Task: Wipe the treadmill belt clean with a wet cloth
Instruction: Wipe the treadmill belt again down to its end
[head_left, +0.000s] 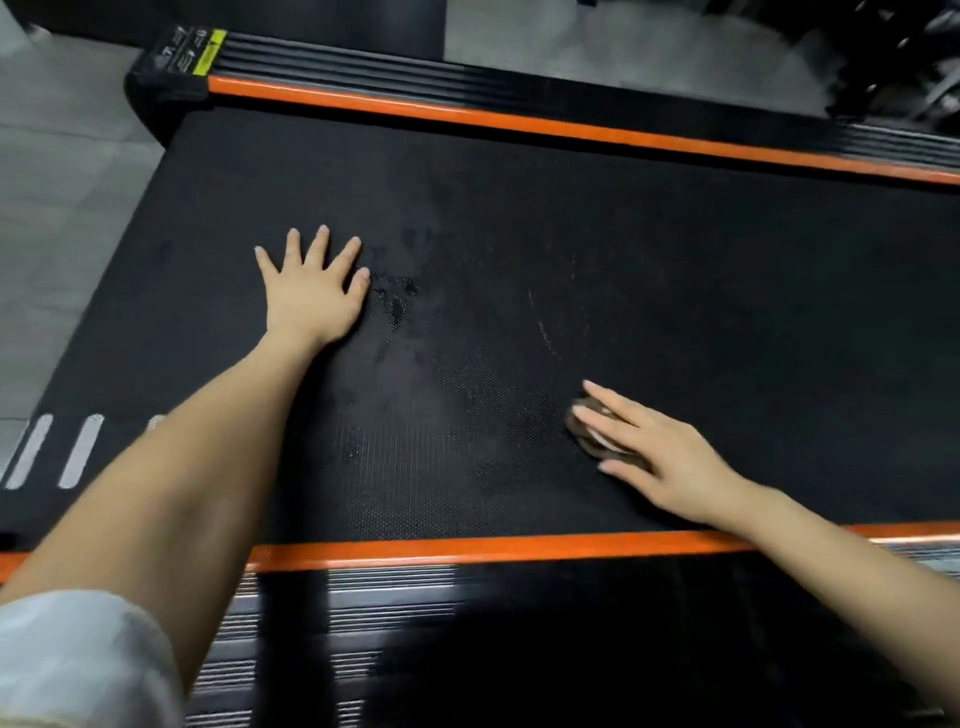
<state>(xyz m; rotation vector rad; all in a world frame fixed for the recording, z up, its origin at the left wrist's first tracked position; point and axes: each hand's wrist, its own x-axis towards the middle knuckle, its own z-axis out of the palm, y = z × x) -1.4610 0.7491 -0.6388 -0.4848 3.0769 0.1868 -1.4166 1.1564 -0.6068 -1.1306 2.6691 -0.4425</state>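
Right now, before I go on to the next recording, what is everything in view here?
treadmill belt: one, black, fills the middle
wet marks: a few, darker, on the belt beside the left hand
orange edge strips: two, along the belt's far and near sides
ribbed side rails: two, black, outside the strips
warning label: one, yellow-green and black, far rail's left end
white stripes: several, left edge
floor: grey, left and top
cloth: one, brownish, on the belt under the right fingers
sleeve: one, pale grey, bottom left
left hand: flat on the belt, fingers spread
right hand: straight fingers pressing the cloth
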